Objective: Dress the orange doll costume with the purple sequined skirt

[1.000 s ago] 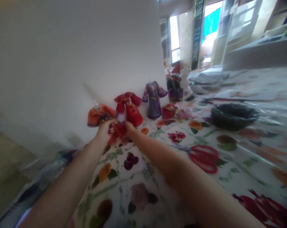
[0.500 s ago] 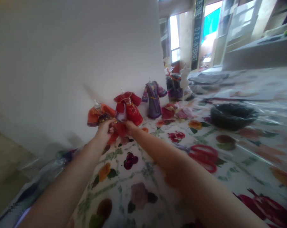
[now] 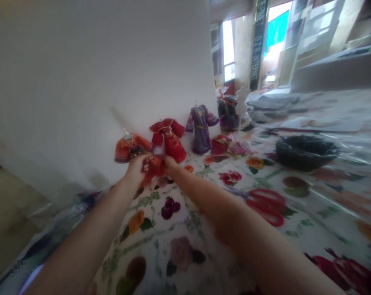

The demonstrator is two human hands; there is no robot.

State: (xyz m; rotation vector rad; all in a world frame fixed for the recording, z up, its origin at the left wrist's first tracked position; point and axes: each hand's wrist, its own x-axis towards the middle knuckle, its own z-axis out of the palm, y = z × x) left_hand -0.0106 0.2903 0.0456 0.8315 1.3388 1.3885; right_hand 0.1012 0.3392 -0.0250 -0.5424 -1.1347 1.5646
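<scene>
A small orange robe [image 3: 124,150] on a stand leans by the white wall, its lower part between my hands. My left hand [image 3: 141,164] is closed on the robe's lower left side, fingers curled. My right hand [image 3: 169,162] is closed at the other side of the skirt, its fingertips partly hidden. Just behind my right hand stands a red dress [image 3: 174,148] with a wide collar. Further right is a purple robe [image 3: 201,131] with wide sleeves. Red and pink cloth pieces [image 3: 220,145] lie beside it.
Red-handled scissors [image 3: 267,203] lie on the flowered tablecloth [image 3: 160,241] right of my right forearm. A black plastic-lined bowl [image 3: 306,151] is at the right. A white mannequin form [image 3: 242,104] stands behind. Plastic wrapping [image 3: 62,217] lies at the left edge.
The whole view has shifted slightly, so the things appear a little further right. Both hands remain at the orange robe, with the right hand's fingers slightly lower on it.
</scene>
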